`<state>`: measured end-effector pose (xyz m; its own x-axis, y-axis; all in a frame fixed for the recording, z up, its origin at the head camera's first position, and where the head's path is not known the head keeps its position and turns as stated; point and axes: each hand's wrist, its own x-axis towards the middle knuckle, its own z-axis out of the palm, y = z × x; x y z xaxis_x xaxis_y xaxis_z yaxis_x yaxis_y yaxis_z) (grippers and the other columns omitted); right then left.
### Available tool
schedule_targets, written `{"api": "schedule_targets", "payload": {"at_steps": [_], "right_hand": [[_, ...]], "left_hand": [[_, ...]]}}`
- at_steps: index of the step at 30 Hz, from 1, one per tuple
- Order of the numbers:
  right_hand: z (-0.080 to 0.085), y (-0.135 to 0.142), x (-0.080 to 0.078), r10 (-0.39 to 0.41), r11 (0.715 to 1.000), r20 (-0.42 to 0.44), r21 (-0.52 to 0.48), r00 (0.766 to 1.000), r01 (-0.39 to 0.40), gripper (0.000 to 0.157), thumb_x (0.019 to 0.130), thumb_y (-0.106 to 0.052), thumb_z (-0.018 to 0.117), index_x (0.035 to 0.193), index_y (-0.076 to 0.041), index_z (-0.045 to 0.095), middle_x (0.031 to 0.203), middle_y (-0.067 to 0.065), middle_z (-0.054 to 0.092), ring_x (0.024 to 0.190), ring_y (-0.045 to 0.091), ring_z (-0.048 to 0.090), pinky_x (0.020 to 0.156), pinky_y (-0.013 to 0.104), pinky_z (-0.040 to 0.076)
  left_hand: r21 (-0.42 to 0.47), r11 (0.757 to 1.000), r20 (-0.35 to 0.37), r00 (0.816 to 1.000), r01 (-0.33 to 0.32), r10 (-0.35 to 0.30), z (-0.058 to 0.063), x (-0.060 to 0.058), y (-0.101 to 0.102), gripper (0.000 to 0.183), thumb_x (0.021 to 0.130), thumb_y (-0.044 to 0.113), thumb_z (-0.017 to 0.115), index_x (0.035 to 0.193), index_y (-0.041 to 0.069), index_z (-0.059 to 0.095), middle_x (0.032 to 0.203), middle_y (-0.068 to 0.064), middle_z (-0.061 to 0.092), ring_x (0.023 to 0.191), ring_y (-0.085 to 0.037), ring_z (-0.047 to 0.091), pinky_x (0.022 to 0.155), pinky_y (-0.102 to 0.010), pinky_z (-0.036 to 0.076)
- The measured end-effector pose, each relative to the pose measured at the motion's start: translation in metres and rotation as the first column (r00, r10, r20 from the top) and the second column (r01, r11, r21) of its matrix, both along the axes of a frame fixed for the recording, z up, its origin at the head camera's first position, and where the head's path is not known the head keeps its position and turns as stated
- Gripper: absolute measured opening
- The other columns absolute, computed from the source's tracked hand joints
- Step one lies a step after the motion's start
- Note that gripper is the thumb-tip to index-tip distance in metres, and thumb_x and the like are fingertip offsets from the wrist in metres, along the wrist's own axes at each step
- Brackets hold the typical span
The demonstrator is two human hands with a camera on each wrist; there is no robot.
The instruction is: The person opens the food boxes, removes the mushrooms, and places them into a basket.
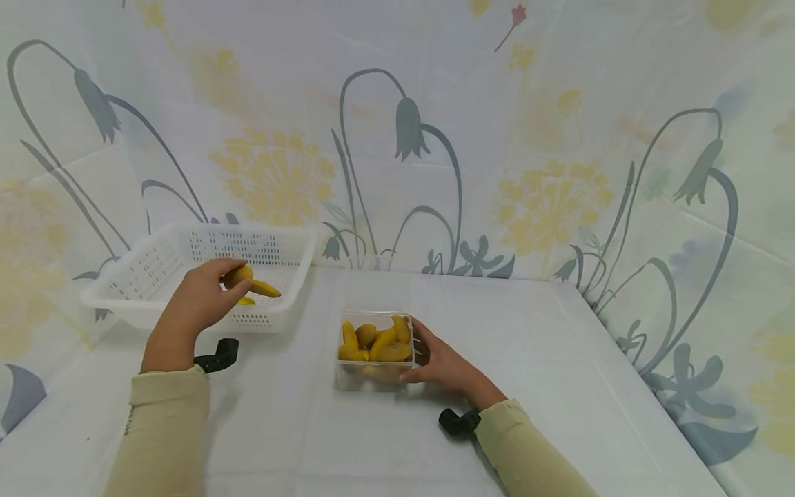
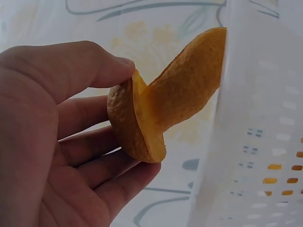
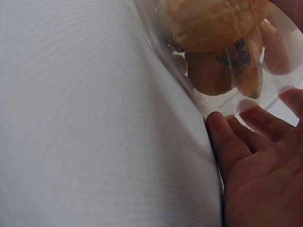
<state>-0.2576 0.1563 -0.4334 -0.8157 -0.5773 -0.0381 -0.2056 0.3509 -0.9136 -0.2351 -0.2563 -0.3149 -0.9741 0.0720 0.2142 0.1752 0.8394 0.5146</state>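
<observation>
My left hand (image 1: 208,290) is over the white slotted basket (image 1: 155,314), pinching a yellow-brown mushroom (image 2: 182,82) by its cap between thumb and fingers. Its thick stem points away from the palm, its end cut off from sight by the basket's rim in the left wrist view. Below, in the basket, more yellow (image 1: 246,301) shows. A clear plastic box (image 1: 375,378) holding several yellow mushrooms (image 1: 385,338) stands on the table. Against its right side rest the fingertips of my right hand (image 1: 444,362), with the thumb low at the front corner.
A white cloth (image 1: 528,331) covers the table. Behind it and to the sides hangs a flower-printed sheet (image 1: 540,124). The basket stands at the back left, with the box to its right and nearer the front.
</observation>
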Motion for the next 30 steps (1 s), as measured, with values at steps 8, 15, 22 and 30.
{"api": "schedule_targets", "payload": {"at_steps": [8,15,22,30], "right_hand": [[0.001,0.000,0.001,0.006,1.000,-0.005,-0.003,1.000,-0.006,0.111,0.076,-0.025,0.084,0.156,-0.030,0.007,0.162,0.000,0.019,0.147,0.025,0.029,0.116,0.042,0.031],[0.001,0.000,0.001,0.011,1.000,-0.004,-0.009,1.000,-0.011,0.111,0.076,-0.023,0.084,0.156,-0.030,0.007,0.162,-0.001,0.018,0.147,0.024,0.028,0.116,0.042,0.030],[0.000,0.001,0.000,0.008,1.000,-0.008,-0.004,1.000,-0.008,0.110,0.076,-0.025,0.083,0.156,-0.030,0.008,0.162,0.000,0.018,0.147,0.024,0.028,0.116,0.042,0.031],[-0.001,0.001,0.000,0.000,1.000,-0.011,0.010,1.000,0.000,0.111,0.075,-0.027,0.084,0.156,-0.030,0.008,0.162,0.000,0.018,0.147,0.025,0.028,0.116,0.043,0.031]], "left_hand": [[-0.021,1.000,0.093,0.995,-0.017,0.019,-0.006,-0.006,-0.005,0.057,0.098,0.031,0.046,0.144,-0.002,0.041,0.142,-0.025,0.045,0.123,-0.041,0.045,0.100,-0.058,0.041],[-0.047,0.999,0.139,0.990,-0.024,0.031,-0.014,-0.011,-0.009,0.058,0.096,0.030,0.046,0.144,-0.003,0.040,0.145,-0.027,0.042,0.125,-0.042,0.044,0.104,-0.059,0.037],[-0.078,0.997,0.149,0.988,-0.026,0.038,-0.019,-0.012,-0.012,0.058,0.095,0.028,0.047,0.141,-0.005,0.042,0.136,-0.026,0.050,0.111,-0.038,0.049,0.094,-0.055,0.042],[-0.113,0.993,0.175,0.984,-0.023,0.043,-0.019,-0.013,-0.010,0.057,0.095,0.029,0.045,0.139,-0.008,0.044,0.136,-0.030,0.049,0.115,-0.044,0.050,0.096,-0.058,0.043]]}}
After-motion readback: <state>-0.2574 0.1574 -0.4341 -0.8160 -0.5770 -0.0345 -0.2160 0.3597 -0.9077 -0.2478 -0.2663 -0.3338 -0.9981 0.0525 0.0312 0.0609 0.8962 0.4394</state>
